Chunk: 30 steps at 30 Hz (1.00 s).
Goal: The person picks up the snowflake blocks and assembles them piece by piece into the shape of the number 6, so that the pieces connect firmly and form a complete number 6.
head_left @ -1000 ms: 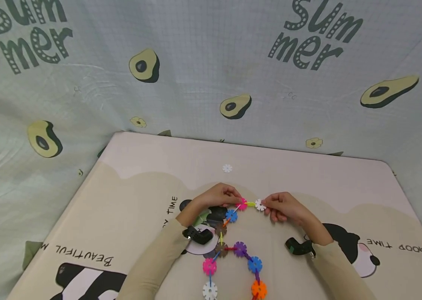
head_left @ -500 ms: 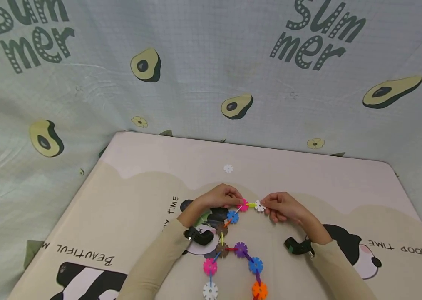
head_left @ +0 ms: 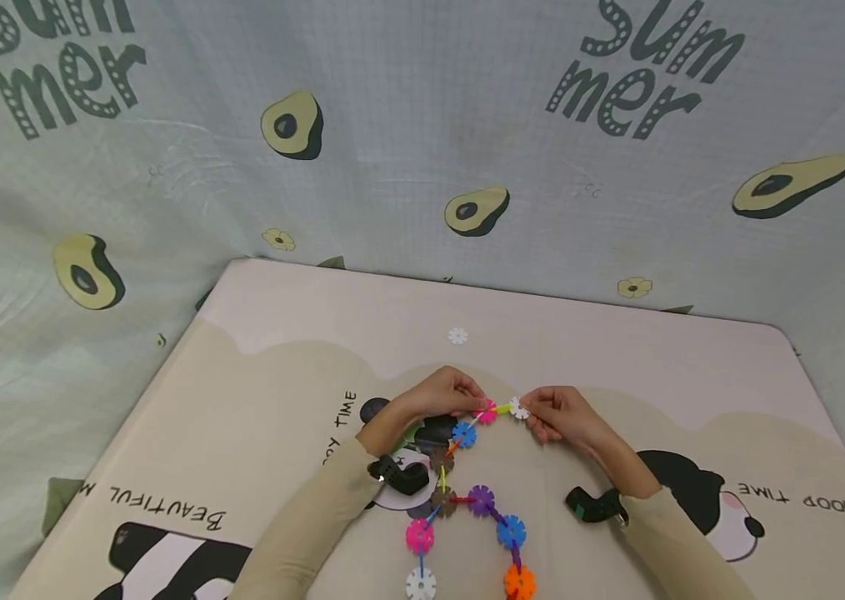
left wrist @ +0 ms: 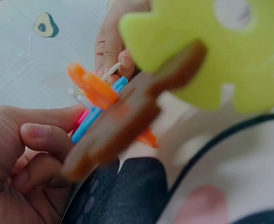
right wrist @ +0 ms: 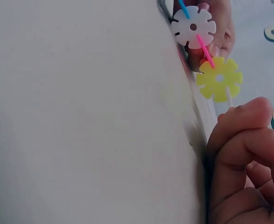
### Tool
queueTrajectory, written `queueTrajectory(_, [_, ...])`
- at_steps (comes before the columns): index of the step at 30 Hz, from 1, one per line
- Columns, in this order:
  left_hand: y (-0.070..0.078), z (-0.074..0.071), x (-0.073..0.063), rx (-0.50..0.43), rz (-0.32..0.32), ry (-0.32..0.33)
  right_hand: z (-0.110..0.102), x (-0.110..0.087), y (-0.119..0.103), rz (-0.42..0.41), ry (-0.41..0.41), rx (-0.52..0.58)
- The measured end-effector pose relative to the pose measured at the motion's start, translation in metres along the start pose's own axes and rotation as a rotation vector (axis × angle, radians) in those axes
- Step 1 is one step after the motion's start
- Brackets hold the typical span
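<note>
My left hand (head_left: 443, 392) pinches a pink notched snowflake disc (head_left: 487, 412) at the upper end of a chain of linked plastic discs. A yellow disc (head_left: 503, 409), edge-on in the head view, joins it to a white disc (head_left: 518, 408), which my right hand (head_left: 565, 414) pinches between thumb and fingertips. In the right wrist view the yellow disc (right wrist: 219, 79) shows face-on beside the curled right fingers (right wrist: 242, 116). Below the left hand the chain runs through a blue disc (head_left: 463, 434) and a brown disc (head_left: 442, 460); a brown disc (left wrist: 118, 126) looms blurred in the left wrist view.
Toward the near edge the chain splits into two branches, one with a pink disc (head_left: 419, 536), the other with purple (head_left: 481, 500) and orange (head_left: 519, 581) discs. A loose white disc (head_left: 457, 336) lies beyond the hands on the panda-print table cover (head_left: 302, 308).
My right hand has shifted slightly, and the yellow link and white disc now tilt up a little toward the right. The left hand keeps its pinch on the pink disc.
</note>
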<state>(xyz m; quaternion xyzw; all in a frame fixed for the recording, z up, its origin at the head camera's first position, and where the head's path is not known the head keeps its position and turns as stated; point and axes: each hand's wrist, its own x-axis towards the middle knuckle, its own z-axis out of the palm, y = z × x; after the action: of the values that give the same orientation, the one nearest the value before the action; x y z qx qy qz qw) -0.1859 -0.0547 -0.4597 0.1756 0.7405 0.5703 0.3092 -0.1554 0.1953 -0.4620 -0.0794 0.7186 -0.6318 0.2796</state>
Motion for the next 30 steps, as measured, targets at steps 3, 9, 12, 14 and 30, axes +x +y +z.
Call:
queueTrajectory(3, [0.001, 0.001, 0.001, -0.008, -0.014, 0.002, 0.0, -0.001, 0.002, -0.002, 0.015, -0.007])
queueTrajectory(9, [0.001, 0.003, 0.0, 0.0, -0.023, 0.01, -0.003, -0.001, 0.003, -0.05, -0.041, -0.036])
queueTrajectory(12, [0.002, 0.003, -0.001, -0.009, -0.018, 0.02, -0.004, 0.0, 0.003, -0.074, -0.066, -0.051])
queueTrajectory(14, [0.002, 0.002, -0.001, -0.014, -0.014, 0.029, -0.004, 0.002, 0.002, -0.074, -0.076, -0.056])
queueTrajectory(30, [0.001, 0.003, 0.0, -0.061, 0.007, 0.063, 0.01, -0.001, 0.0, -0.002, 0.074, -0.02])
